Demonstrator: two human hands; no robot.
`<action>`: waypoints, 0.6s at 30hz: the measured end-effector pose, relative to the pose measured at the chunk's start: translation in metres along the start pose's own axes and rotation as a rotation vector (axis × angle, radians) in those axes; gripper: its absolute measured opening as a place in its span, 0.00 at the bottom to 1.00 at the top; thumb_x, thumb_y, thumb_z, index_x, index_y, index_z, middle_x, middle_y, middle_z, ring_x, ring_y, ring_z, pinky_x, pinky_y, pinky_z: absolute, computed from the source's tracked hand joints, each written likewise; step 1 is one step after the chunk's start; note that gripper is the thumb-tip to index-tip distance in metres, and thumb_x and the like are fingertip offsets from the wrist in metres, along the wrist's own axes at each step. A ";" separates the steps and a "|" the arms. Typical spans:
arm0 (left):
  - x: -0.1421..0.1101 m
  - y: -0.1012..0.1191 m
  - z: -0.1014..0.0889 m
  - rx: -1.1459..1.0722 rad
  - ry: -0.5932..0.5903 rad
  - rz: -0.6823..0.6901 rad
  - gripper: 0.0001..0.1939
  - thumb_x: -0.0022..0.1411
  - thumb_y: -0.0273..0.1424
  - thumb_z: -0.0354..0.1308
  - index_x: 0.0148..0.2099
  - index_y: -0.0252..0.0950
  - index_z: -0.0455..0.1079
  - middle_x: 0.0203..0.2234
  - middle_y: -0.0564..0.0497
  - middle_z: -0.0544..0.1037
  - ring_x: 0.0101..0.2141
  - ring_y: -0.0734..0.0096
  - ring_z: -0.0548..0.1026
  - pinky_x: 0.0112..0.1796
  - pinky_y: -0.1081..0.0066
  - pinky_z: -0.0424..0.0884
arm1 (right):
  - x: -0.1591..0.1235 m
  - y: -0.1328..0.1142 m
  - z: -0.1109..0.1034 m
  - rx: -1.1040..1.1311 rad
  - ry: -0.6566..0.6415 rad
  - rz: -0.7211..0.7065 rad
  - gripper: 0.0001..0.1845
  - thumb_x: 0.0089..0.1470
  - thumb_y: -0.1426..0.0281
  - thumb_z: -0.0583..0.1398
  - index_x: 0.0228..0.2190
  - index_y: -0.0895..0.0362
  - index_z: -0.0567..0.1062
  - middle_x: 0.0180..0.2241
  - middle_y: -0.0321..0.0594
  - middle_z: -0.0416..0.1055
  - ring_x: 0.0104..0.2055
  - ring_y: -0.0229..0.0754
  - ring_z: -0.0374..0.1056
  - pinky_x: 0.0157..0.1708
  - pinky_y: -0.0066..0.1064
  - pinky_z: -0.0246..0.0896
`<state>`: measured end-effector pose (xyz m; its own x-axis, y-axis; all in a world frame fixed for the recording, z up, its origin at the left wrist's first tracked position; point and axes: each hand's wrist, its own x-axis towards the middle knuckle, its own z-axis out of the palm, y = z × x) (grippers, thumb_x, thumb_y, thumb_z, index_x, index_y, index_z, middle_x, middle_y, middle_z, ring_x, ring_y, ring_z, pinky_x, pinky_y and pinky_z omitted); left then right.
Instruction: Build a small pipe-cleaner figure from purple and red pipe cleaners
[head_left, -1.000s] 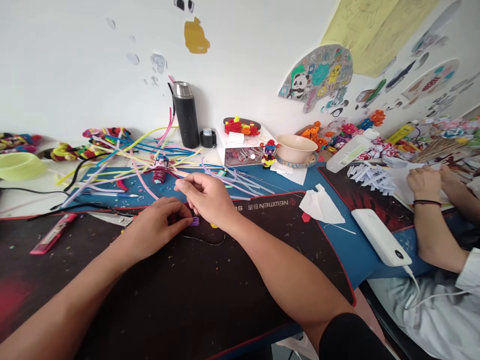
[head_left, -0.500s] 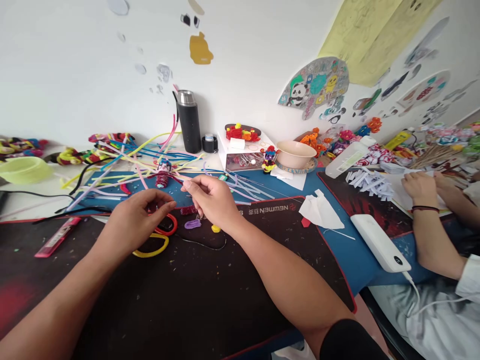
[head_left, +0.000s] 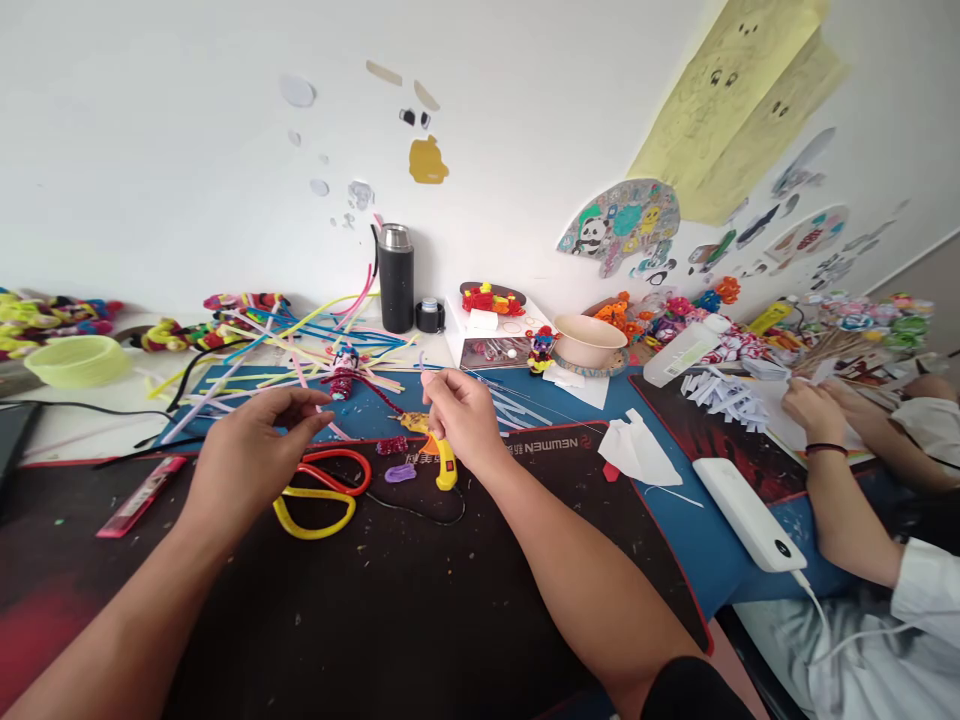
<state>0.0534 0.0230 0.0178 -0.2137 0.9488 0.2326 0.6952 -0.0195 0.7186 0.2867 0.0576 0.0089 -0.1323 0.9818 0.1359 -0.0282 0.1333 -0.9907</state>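
My left hand is held above the mat with thumb and index fingertips brought close together. Anything between them is too small to make out. My right hand is closed in a pinch, and its contents are hidden. Between and behind the hands lies a small dark-red pipe-cleaner figure, one long arm stretching towards my right hand. A yellow glue gun lies just below my right hand, partly covered by it. Scissors with red and yellow handles rest beside my left hand. A purple coil and a dark-red coil lie between.
Loose pipe cleaners spread behind the figure. A black flask, a beige bowl and a finished figure stand along the wall. White paper and a power bank lie right, near another person's hands.
The view has tilted upwards. My right hand has moved away from the figure's arm, uncovering more of the glue gun. The gap between my hands has widened.
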 end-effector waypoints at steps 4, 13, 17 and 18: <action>0.002 -0.003 0.000 -0.018 -0.027 -0.040 0.18 0.56 0.49 0.62 0.42 0.45 0.82 0.31 0.50 0.87 0.34 0.54 0.82 0.35 0.64 0.73 | 0.001 0.007 0.003 0.018 0.012 0.008 0.28 0.61 0.44 0.63 0.25 0.52 0.67 0.15 0.25 0.56 0.15 0.34 0.56 0.20 0.28 0.50; 0.002 -0.008 0.000 -0.059 0.063 -0.049 0.21 0.66 0.50 0.56 0.46 0.42 0.81 0.37 0.47 0.89 0.38 0.52 0.83 0.38 0.63 0.74 | 0.021 0.013 0.009 -0.181 -0.147 0.058 0.23 0.66 0.48 0.62 0.35 0.55 0.76 0.21 0.29 0.67 0.20 0.35 0.62 0.24 0.28 0.57; 0.002 -0.013 0.002 -0.067 0.049 -0.053 0.22 0.68 0.50 0.55 0.49 0.42 0.81 0.36 0.47 0.88 0.36 0.54 0.81 0.35 0.64 0.72 | 0.044 0.008 0.017 -0.584 -0.154 -0.087 0.17 0.67 0.52 0.65 0.45 0.52 0.82 0.33 0.34 0.78 0.33 0.39 0.72 0.33 0.29 0.59; 0.002 -0.015 0.002 -0.078 0.048 -0.056 0.22 0.68 0.50 0.55 0.50 0.42 0.81 0.36 0.47 0.88 0.36 0.54 0.81 0.35 0.64 0.71 | 0.050 0.008 0.020 -0.682 -0.173 -0.106 0.17 0.67 0.53 0.65 0.48 0.50 0.82 0.36 0.34 0.79 0.35 0.40 0.73 0.35 0.30 0.59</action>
<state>0.0438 0.0260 0.0059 -0.2845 0.9329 0.2206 0.6260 0.0065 0.7798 0.2597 0.1051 0.0080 -0.3203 0.9309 0.1753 0.5695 0.3371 -0.7496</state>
